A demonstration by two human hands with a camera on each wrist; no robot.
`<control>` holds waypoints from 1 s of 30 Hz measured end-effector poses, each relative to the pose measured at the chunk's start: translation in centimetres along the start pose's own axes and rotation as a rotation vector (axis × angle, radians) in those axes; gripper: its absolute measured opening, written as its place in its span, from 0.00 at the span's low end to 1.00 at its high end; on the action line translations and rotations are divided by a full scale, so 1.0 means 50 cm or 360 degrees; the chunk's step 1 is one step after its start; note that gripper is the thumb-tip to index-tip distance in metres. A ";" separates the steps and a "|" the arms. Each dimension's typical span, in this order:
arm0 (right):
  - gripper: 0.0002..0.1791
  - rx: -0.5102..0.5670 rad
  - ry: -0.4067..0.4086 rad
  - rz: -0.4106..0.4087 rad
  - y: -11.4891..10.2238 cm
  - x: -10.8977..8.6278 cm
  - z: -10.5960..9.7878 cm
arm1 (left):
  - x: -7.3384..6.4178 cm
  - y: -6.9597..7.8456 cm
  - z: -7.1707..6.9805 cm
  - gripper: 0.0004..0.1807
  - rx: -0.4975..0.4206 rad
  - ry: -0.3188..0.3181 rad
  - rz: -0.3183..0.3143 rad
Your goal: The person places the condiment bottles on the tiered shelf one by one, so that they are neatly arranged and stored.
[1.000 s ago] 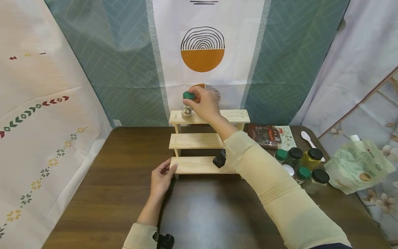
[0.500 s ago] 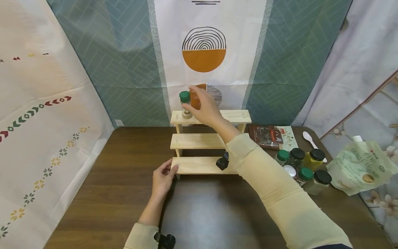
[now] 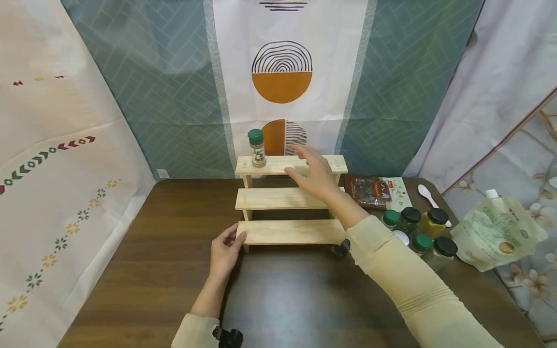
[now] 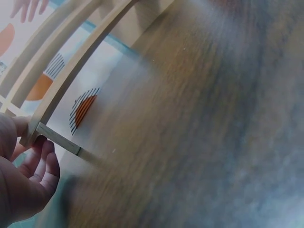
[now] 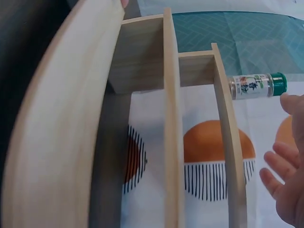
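A three-step wooden rack (image 3: 287, 198) stands at the back of the table. On the left end of its top step a spice jar (image 3: 257, 149) with a green cap stands upright; the right wrist view shows the label of the same jar (image 5: 251, 87). My left hand (image 3: 225, 251) grips the left end of the lowest step, thumb on top and fingers beneath, as the left wrist view also shows. My right hand (image 3: 314, 175) is to the right of the jar, over the upper steps, its fingers spread and holding nothing.
Several capped jars (image 3: 421, 241) are grouped at the table's right side. Near them are a pale spouted pouch (image 3: 498, 232), a white spoon (image 3: 428, 194) and flat packets (image 3: 378, 192). A patterned cloth (image 3: 283, 58) hangs behind the rack.
My right hand has let go of the green-capped spice jar and drawn back to the right and slightly down. The jar stays on the top step. My left hand keeps its grip on the rack.
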State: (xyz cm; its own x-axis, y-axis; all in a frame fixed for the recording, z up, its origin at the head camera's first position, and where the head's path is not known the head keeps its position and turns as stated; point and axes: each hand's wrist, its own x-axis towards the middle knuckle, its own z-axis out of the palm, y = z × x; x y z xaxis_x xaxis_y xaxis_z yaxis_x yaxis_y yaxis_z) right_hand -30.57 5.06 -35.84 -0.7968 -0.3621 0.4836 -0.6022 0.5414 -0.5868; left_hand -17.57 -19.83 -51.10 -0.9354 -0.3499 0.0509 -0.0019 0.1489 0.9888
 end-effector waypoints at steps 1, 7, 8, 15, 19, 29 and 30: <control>0.35 -0.0015 0.0013 0.0008 0.005 -0.010 -0.005 | 0.000 -0.001 0.001 0.22 0.0011 0.0006 0.0005; 0.33 -0.0091 0.0148 0.0008 0.030 -0.065 -0.039 | 0.002 -0.003 0.003 0.22 0.0052 0.0009 0.0031; 0.32 -0.0095 0.0164 0.0016 0.033 -0.074 -0.046 | 0.003 -0.003 0.003 0.22 0.0049 0.0009 0.0026; 0.28 -0.0091 0.0212 0.0059 0.067 -0.137 -0.103 | 0.000 -0.003 0.002 0.21 0.0029 0.0018 -0.0016; 0.22 -0.0141 0.0211 0.0071 0.089 -0.171 -0.143 | -0.001 -0.005 0.005 0.21 0.0046 0.0005 -0.0037; 0.17 -0.0221 0.0131 0.0093 0.121 -0.218 -0.208 | 0.001 -0.002 0.003 0.22 0.0034 0.0002 -0.0060; 0.17 -0.0236 0.0129 0.0084 0.125 -0.223 -0.212 | 0.001 -0.002 0.002 0.22 0.0040 0.0001 -0.0061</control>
State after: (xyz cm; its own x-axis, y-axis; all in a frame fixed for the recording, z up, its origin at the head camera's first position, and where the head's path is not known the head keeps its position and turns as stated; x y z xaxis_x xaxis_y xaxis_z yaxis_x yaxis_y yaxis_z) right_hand -24.94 20.52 -38.01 -0.8171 -0.2709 0.5088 -0.5407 0.6662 -0.5136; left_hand -17.67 -19.76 -51.23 -0.9343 -0.3562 0.0132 -0.0466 0.1589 0.9862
